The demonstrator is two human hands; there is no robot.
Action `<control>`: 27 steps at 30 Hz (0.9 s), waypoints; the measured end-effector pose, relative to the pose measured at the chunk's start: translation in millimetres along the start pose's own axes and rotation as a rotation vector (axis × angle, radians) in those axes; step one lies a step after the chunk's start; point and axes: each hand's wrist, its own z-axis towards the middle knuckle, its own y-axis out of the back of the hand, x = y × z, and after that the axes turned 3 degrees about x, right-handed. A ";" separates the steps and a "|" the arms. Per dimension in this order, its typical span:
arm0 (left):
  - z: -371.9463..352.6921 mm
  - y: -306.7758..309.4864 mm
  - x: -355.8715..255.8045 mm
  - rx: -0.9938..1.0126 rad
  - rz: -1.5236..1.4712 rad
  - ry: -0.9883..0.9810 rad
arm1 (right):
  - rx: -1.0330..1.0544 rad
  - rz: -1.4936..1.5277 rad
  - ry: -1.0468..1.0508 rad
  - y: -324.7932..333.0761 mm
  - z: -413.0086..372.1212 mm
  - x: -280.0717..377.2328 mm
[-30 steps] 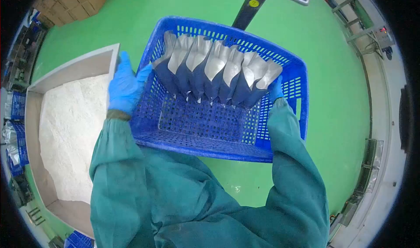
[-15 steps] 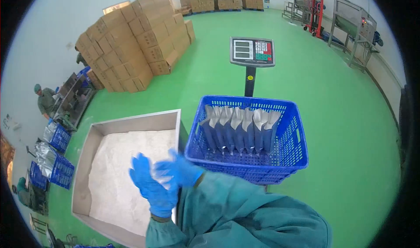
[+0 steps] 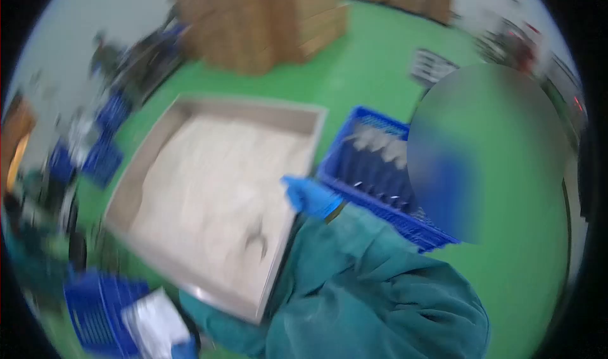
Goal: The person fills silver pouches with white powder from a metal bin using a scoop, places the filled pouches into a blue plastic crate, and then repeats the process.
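Note:
My right hand (image 3: 313,196), in a blue glove, hovers by the right rim of a steel tray (image 3: 320,128) of white powder (image 3: 221,163); its fingers look apart and hold nothing. Far down at the lower left, my left hand (image 3: 183,349) is at a white bag (image 3: 155,321) beside a blue crate (image 3: 101,314). Blur and the frame's edge hide its fingers. A curved grey thing (image 3: 256,239) pokes out of the powder. Right of the tray, a blue basket (image 3: 354,191) holds a row of upright silver-and-blue bags (image 3: 373,166).
A scale display (image 3: 434,66) stands behind the basket. Stacked cartons (image 3: 253,26) rise at the back. More blue crates (image 3: 101,159) and a person (image 3: 106,55) are at the left. A smeared oval patch covers part of the right side.
My view has swung left and down. My hands, close together over the powder before, have separated; the left has gone to the white bag at the lower left. The curved grey thing now shows.

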 end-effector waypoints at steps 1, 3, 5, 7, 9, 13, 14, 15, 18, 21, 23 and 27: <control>-18.9 -13.9 17.9 0.045 0.257 -0.052 | -0.011 -0.038 -0.030 2.1 14.9 -8.6; -41.3 -20.3 23.0 0.088 0.682 -0.110 | -0.087 -0.077 -0.038 -32.4 31.6 -7.4; -42.0 14.7 11.3 -0.052 -0.017 -0.125 | 0.131 -0.137 -0.105 -41.4 79.8 -24.2; -43.5 29.1 -20.2 -0.065 -0.275 0.061 | 0.242 -0.287 -0.250 -58.3 130.9 -42.6; -45.1 15.6 -28.6 -0.044 -0.157 0.015 | 0.209 -0.476 -0.368 -81.7 178.6 -81.5; -34.0 28.6 -50.9 0.051 -0.207 0.295 | 0.260 -1.140 -0.478 -76.7 274.7 -212.0; -29.1 30.2 -61.1 -0.152 -0.168 0.254 | 0.394 -1.422 -0.430 -62.1 294.3 -255.4; -23.1 27.0 -62.4 -0.356 -0.128 0.209 | 0.469 -1.616 -0.235 -25.2 320.1 -330.7; -16.5 21.2 -49.7 -0.156 -0.224 0.262 | 0.428 -1.289 -0.510 -3.4 285.2 -454.8; -9.0 16.7 -31.2 -0.147 -0.258 0.287 | 0.407 -1.103 -0.278 -6.2 259.1 -517.0; -1.3 25.8 -31.7 0.049 -0.094 0.384 | 0.546 -1.386 -0.107 -31.4 260.1 -492.2; 2.8 23.5 -36.6 -0.096 -0.031 0.222 | 0.560 -1.448 0.101 -50.2 290.0 -426.0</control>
